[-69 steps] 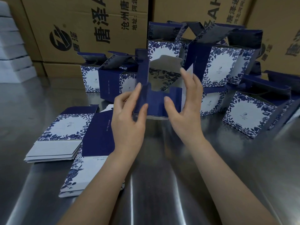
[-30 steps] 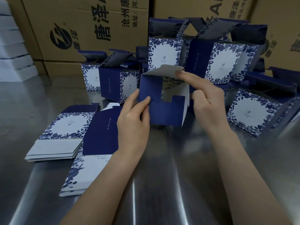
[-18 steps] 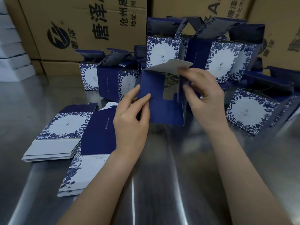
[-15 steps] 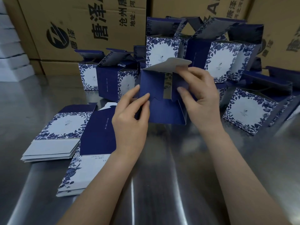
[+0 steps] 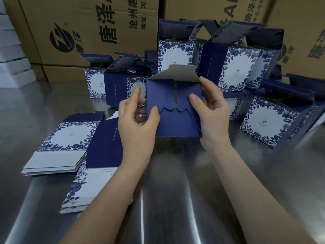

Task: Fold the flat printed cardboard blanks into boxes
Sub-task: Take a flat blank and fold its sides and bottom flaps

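I hold a half-formed dark blue box (image 5: 175, 120) above the steel table, its bottom facing me. My left hand (image 5: 136, 124) grips its left edge, thumb pressed on the left bottom flap. My right hand (image 5: 211, 111) grips the right edge, thumb on the right bottom flap. Both side flaps lie folded in, almost meeting at the middle, over a scalloped lower flap. A pale grey flap (image 5: 177, 73) stands up at the top. Two stacks of flat printed blanks (image 5: 59, 147) (image 5: 89, 180) lie to the left.
Several folded blue-and-white floral boxes (image 5: 233, 67) with open lids are piled behind and to the right, one tipped box (image 5: 267, 120) nearest. Large brown cartons (image 5: 91, 27) line the back. White slabs (image 5: 12, 55) are stacked at far left. The steel table (image 5: 167, 199) reflects light.
The box was open with its inside showing; my right hand has folded the right bottom flap inward, and both side flaps now close over the opening.
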